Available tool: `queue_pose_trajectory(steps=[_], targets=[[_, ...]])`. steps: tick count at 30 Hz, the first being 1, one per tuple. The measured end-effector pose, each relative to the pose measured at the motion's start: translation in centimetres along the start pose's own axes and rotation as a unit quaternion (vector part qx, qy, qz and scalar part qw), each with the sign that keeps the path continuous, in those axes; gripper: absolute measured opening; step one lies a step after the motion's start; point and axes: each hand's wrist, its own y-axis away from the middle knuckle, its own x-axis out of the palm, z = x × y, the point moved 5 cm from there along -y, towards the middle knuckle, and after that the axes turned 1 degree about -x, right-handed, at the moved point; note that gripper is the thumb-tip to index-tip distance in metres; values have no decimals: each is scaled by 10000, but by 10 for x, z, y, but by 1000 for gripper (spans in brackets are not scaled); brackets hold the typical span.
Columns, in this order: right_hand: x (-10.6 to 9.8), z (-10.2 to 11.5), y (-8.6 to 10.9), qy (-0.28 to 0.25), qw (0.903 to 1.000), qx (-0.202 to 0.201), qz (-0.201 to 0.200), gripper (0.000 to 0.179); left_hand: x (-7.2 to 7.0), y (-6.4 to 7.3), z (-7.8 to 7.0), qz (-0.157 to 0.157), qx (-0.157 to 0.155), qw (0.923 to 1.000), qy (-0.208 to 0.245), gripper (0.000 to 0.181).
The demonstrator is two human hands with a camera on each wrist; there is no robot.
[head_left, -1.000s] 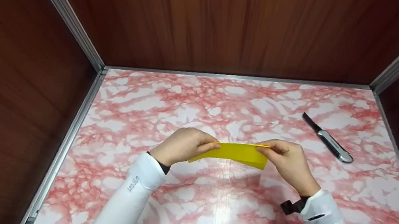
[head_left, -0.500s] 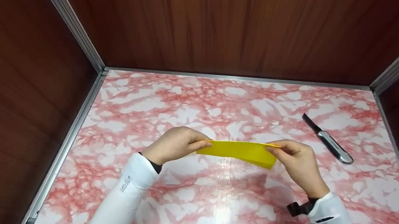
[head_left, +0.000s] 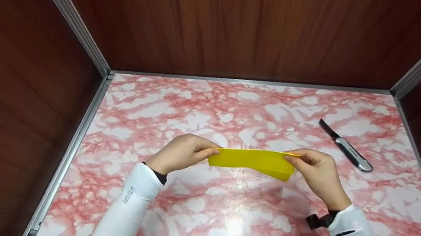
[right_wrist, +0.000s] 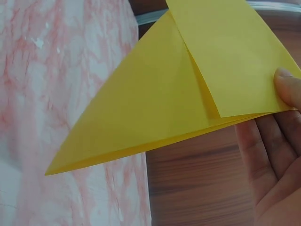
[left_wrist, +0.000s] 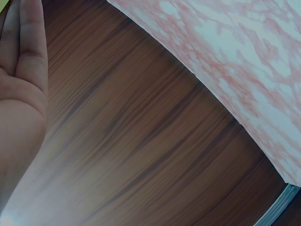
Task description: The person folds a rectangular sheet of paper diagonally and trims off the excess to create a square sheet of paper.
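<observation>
A folded sheet of yellow paper (head_left: 248,159) is held up over the table between both hands. My left hand (head_left: 184,152) pinches its left end between thumb and fingers. At the other end, my right hand (head_left: 315,172) grips the top corner, thumb on the near face. In the right wrist view the paper (right_wrist: 141,103) shows a wide layer tapering to a point, with a narrower flap folded over it near the thumb. The left wrist view catches part of the left hand (left_wrist: 21,89) and only a sliver of yellow at the top corner.
A utility knife (head_left: 350,153) with a black blade and grey-black handle lies on the right side of the red-and-white marbled table (head_left: 179,104). Dark wood-grain panels (head_left: 225,23) with metal edging stand at the back and both sides.
Both hands have moved apart, the left one leftward and the right one rightward, still holding the paper. More of its length shows between them, and it looks straighter. The knife stays put.
</observation>
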Motion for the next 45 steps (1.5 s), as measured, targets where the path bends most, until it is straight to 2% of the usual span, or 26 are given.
queue_pose_trajectory(steps=[3, 7, 12, 15, 18, 21, 25, 29, 34, 40, 45], targets=[[-1, 0, 1, -24, 10000, 12, -23, 14, -1, 1, 1, -71, -29, 9998, 192, 29], [-3, 0, 2, -14, 10000, 75, -38, 15, -2, 2, 3, -292, 91, 9995, 54, 29], [-1, 1, 2, 32, 9998, 201, 17, 17, -6, 0, 3, -786, 424, 9939, -646, 28], [3, 2, 1, 49, 9998, 183, 45, 17, -10, -2, -2, -1071, 678, 9847, -1197, 24], [9, 3, 0, 41, 9999, 131, 42, 17, -9, -6, -9, -1212, 811, 9767, -1572, 21], [17, 7, -2, 82, 9998, 175, 67, 17, -4, -11, -18, -1233, 874, 9724, -1776, 21], [31, 23, -2, 38, 9997, 234, 91, 13, 8, -22, -34, -1265, 990, 9702, -1813, 23], [46, 33, -5, 59, 9999, -19, 97, 9, 22, -35, -54, -1543, 1249, 9651, -1711, 22], [61, 25, -13, 55, 9995, -309, 59, 8, 38, -46, -75, -1937, 1627, 9555, -1520, 18], [64, 23, -16, 62, 9983, -557, -174, 6, 47, -51, -81, -2178, 1680, 9493, -1522, 18], [65, 23, -16, 186, 9976, -642, -192, 6, 51, -51, -81, -2194, 1704, 9425, -1857, 19]])
